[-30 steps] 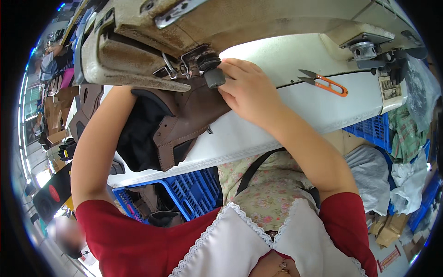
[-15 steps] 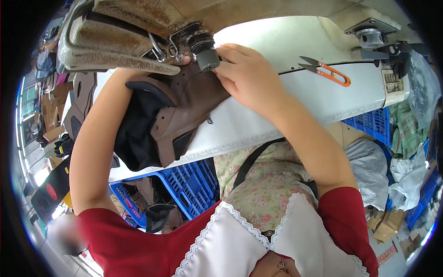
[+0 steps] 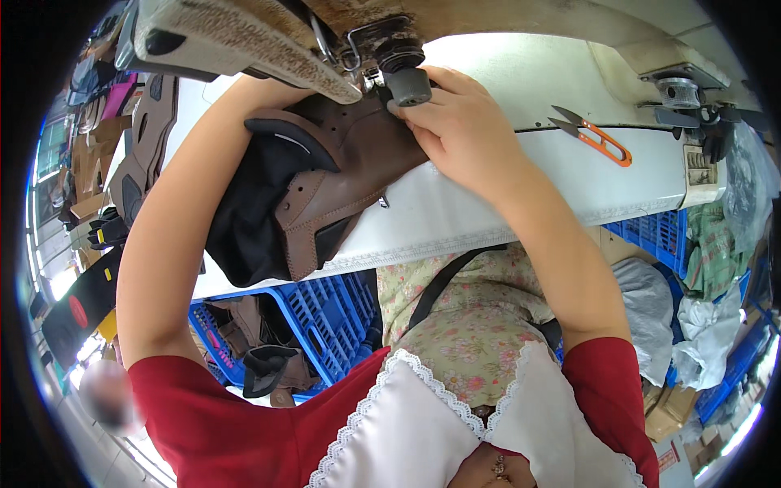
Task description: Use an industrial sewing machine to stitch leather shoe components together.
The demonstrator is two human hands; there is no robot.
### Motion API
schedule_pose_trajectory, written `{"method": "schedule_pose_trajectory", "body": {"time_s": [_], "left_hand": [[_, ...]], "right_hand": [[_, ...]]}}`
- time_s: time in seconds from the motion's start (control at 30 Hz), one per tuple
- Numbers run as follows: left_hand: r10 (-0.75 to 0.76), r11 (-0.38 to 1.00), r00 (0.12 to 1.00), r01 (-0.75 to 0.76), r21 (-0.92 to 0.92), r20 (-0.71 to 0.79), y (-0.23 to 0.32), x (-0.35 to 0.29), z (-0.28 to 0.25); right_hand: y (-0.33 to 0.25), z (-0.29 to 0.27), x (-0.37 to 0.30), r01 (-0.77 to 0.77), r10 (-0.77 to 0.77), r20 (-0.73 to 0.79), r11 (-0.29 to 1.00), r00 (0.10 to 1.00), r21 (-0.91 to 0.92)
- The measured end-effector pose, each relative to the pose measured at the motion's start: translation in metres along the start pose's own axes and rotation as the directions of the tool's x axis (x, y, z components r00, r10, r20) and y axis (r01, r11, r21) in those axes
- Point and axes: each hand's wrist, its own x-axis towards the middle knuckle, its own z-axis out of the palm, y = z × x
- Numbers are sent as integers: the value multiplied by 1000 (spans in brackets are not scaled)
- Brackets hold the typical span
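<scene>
A brown boot upper (image 3: 368, 150) with a black lining (image 3: 242, 232) lies across the white table of a sewing machine (image 3: 260, 50), its top part under the presser area. My right hand (image 3: 468, 130) is at its right edge beside the dark round knob, fingers bent and gripping the brown material close to the needle. Behind the machine head, my left hand (image 3: 272, 93) reaches in at the upper's far left side; its fingers are hidden. Orange-handled thread snips (image 3: 600, 143) lie on the table to the right of my right hand.
Other brown cut pieces (image 3: 154, 122) hang at the table's left end. Below the table edge stands a blue crate (image 3: 329, 313) holding more brown and black pieces. Another blue crate (image 3: 651, 232) with green cloth (image 3: 709, 248) and plastic bags (image 3: 706, 329) is at the right.
The whole view has shifted slightly, so the machine and snips sit further right. Both hands stay at the upper by the needle. A left fingertip seen near the needle before is now hidden.
</scene>
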Motion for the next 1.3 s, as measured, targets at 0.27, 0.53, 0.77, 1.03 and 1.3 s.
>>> {"method": "schedule_pose_trajectory", "body": {"time_s": [0.27,0.53,0.77,1.03,1.3], "left_hand": [[13,1000,1000,-12,7,-4,-2,2,0],[35,999,999,-36,32,18,-1,3,1],[62,996,995,-66,64,76,5,6,4],[103,980,980,-129,153,171,12,7,4],[-10,904,990,-53,423,144,5,18,-10]], "right_hand": [[-5,-1,1,-4,4,-17,999,1000,-45],[-5,-2,2,11,-12,-10,999,1000,-51],[-3,0,1,17,-17,-22,999,1000,-36],[-3,-1,4,1,-1,2,999,1000,-42],[-1,-2,15,-14,13,15,1000,1000,24]]}}
